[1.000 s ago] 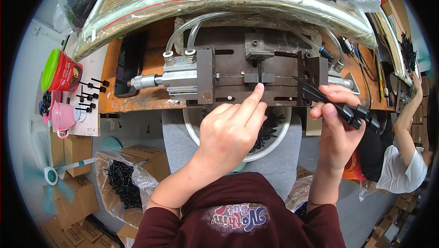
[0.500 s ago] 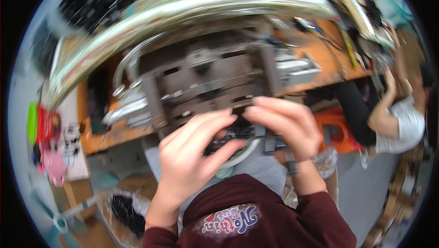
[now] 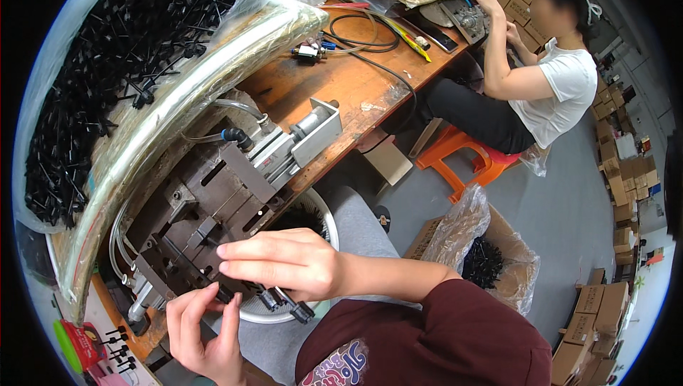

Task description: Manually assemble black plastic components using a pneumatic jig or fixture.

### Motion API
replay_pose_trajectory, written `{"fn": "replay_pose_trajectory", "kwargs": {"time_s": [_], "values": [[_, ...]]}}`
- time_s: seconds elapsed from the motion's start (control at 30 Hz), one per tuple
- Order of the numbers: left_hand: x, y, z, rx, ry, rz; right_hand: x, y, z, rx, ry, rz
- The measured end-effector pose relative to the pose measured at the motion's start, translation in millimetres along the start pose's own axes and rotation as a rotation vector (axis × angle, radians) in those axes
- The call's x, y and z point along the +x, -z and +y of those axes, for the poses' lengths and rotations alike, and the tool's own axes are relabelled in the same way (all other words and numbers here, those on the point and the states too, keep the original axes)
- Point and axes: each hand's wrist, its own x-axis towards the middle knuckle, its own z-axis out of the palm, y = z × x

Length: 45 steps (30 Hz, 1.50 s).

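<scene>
In front of me a dark metal fixture [image 3: 231, 194] with a pneumatic cylinder [image 3: 311, 124] stands at the edge of the wooden bench. A thin black rod-shaped part [image 3: 186, 263] lies slanted across its near side. My left hand [image 3: 206, 332] is closed in a pinch around the knobbed near end of that rod. My right hand [image 3: 288, 265] reaches over from the right, fingers together, tips beside a small dark block on the fixture. Black plastic rod parts [image 3: 284, 304] with ridged ends stick out under its palm, gripped there. Its thumb is hidden.
A white-rimmed basket [image 3: 331, 226] rests at my lap below the bench edge. Behind the fixture, a plastic-wrapped barrier [image 3: 213, 83] borders a big heap of black parts [image 3: 107, 66]. A lined carton [image 3: 509, 272] stands right. A co-worker [image 3: 548, 80] sits by an orange stool [image 3: 455, 162].
The view has swung to the right, bringing the co-worker fully in. My hands, earlier raised and apart over the fixture's near edge, are now lower, at the black rod parts.
</scene>
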Motion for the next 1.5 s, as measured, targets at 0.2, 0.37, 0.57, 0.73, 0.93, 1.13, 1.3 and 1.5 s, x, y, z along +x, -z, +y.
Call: {"fn": "replay_pose_trajectory", "kwargs": {"time_s": [0.2,0.37,0.57,0.73,0.93,1.13,1.3,1.5], "values": [[1.4,-26.0,-9.5,0.218,0.009,-0.011,-6.1,4.0,3.6,-0.006,-0.049,0.045],[6.5,-31.4,-21.6,0.312,-0.086,-0.104,-11.2,2.4,1.3,0.046,-0.086,0.012],[21.8,-33.3,-15.1,0.451,-0.104,-0.109,-10.4,10.6,2.9,0.04,-0.132,-0.036],[23.5,-31.2,-16.1,0.343,0.028,-0.143,-6.1,9.8,5.1,0.001,-0.101,-0.002],[25.3,-28.1,-11.4,0.309,0.079,-0.172,-1.5,9.4,5.5,-0.048,-0.105,0.03],[14.3,-7.4,12.1,-0.168,-0.073,-0.163,-4.2,1.5,0.3,-0.268,0.011,-0.065],[1.3,-9.6,14.8,-0.199,-0.061,-0.113,-3.9,-12.3,-3.9,-0.277,0.057,-0.094],[0.2,-13.5,16.4,-0.046,-0.025,-0.014,-4.2,-14.0,-1.3,-0.18,0.044,-0.113]]}}
